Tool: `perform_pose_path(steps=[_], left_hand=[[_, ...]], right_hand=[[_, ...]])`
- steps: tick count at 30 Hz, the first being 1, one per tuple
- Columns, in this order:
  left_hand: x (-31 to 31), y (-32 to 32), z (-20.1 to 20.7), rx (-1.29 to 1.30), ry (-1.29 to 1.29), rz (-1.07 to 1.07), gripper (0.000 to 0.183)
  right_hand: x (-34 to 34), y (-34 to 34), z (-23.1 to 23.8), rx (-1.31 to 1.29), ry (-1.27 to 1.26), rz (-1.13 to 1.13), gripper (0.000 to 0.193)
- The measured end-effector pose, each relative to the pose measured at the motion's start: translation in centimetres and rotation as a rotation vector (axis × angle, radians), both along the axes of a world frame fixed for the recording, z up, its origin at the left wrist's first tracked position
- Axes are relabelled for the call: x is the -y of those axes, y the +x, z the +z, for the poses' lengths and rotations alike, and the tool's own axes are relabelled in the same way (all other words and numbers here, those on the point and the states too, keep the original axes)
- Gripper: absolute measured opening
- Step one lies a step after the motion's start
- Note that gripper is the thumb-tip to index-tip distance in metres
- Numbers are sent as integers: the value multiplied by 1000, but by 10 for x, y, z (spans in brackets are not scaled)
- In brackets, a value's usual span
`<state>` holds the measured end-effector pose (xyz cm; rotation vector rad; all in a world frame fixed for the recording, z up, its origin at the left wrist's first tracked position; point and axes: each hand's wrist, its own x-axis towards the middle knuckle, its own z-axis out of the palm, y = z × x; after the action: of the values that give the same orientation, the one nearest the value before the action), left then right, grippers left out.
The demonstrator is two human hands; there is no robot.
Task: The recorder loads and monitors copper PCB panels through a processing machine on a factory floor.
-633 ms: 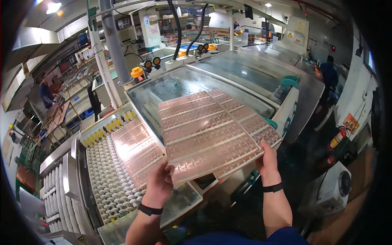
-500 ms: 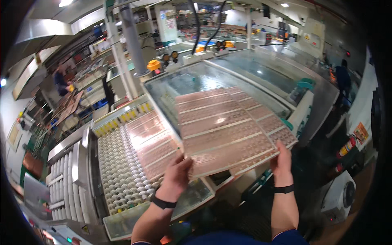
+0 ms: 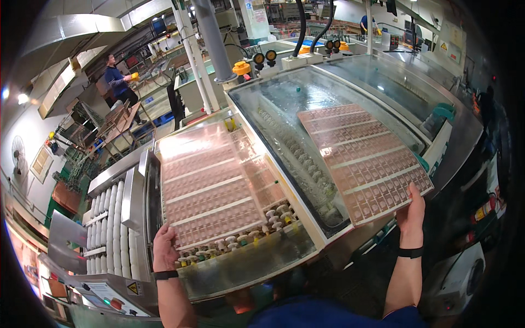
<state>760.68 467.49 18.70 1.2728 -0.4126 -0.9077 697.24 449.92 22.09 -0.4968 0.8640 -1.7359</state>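
A large copper-coloured circuit panel (image 3: pixel 213 186) lies flat on the roller conveyor (image 3: pixel 262 229) at the machine's mouth. My left hand (image 3: pixel 164 246) grips its near left corner. A second copper panel (image 3: pixel 366 158) of the same kind hangs over the machine's glass cover (image 3: pixel 284 120), tilted slightly. My right hand (image 3: pixel 413 210) holds it by its near right corner. Both wrists wear black bands.
White rollers (image 3: pixel 109 229) of a steel unit stand to the left. A grey pipe (image 3: pixel 210 33) and a yellow cap (image 3: pixel 240 68) rise behind the conveyor. Another person (image 3: pixel 117 82) works at racks far back left. A red fire extinguisher (image 3: pixel 484 208) stands low on the right.
Both hands held two overlapping panels above the machine. Now my left hand has brought one panel down onto the rollers at left, while my right hand keeps the other over the glass cover.
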Motion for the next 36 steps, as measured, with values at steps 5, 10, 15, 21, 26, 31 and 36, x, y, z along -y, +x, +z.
perform_pose_path(steps=[5, 10, 15, 21, 26, 31, 36], left_hand=[[-31, 70, -50, 145, 230, 45, 16], [-27, 113, -113, 302, 510, 110, 24], [-3, 103, -125, 1321, 784, 181, 35], [21, 64, -118, 1492, 746, -118, 58], [47, 25, -84, 1326, 839, -295, 68], [76, -12, -110, 1007, 406, -140, 54], [82, -204, 19, 2, 4, -610, 41]], right_hand=[[-2, 1, 2, -13, -24, -6, 43], [-2, 1, 1, -16, -17, 10, 42], [-1, 2, 0, -37, -2, 2, 40], [1, 4, -1, -32, -26, 26, 40], [-9, 0, 8, -37, -7, -2, 39], [-3, -1, 5, -251, 92, -146, 36], [-27, 11, 25, -766, -55, -415, 27]])
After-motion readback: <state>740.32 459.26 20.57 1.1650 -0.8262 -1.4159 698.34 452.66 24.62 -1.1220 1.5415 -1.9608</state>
